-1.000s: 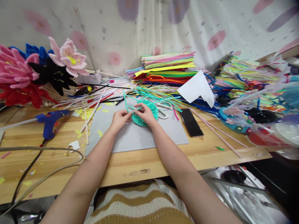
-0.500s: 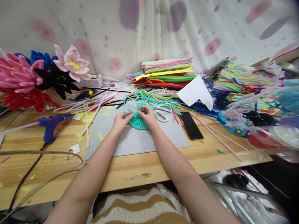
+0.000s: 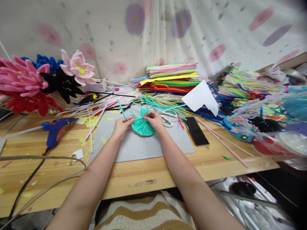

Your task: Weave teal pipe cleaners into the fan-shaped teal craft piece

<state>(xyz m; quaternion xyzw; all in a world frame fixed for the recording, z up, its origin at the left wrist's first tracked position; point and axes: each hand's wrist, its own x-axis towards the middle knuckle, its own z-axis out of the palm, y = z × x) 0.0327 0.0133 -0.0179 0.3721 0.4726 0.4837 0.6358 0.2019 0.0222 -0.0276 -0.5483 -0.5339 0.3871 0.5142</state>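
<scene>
While the left hand (image 3: 121,127) pinches the left edge of a turquoise fan-shaped piece (image 3: 143,127) between thumb and fingertips, the right hand (image 3: 154,122) grips its upper right side. The piece, made of closely packed fuzzy stems, is between the two hands above the grey mat (image 3: 139,150), its rounded edge toward the person and several loose stem ends (one long one leans away to the left) sticking up at the back. Whether it touches the mat, I cannot tell.

Just beyond the right hand are the white handles of scissors (image 3: 167,123), and to the right a dark phone (image 3: 197,131) lies on the wooden table (image 3: 144,174). Behind the hands, more turquoise stems (image 3: 158,103) spread out near a cut sheet of white paper (image 3: 200,97). Well to the left lies a blue glue gun (image 3: 53,132), below a cluster of fuzzy flowers (image 3: 26,78).
</scene>
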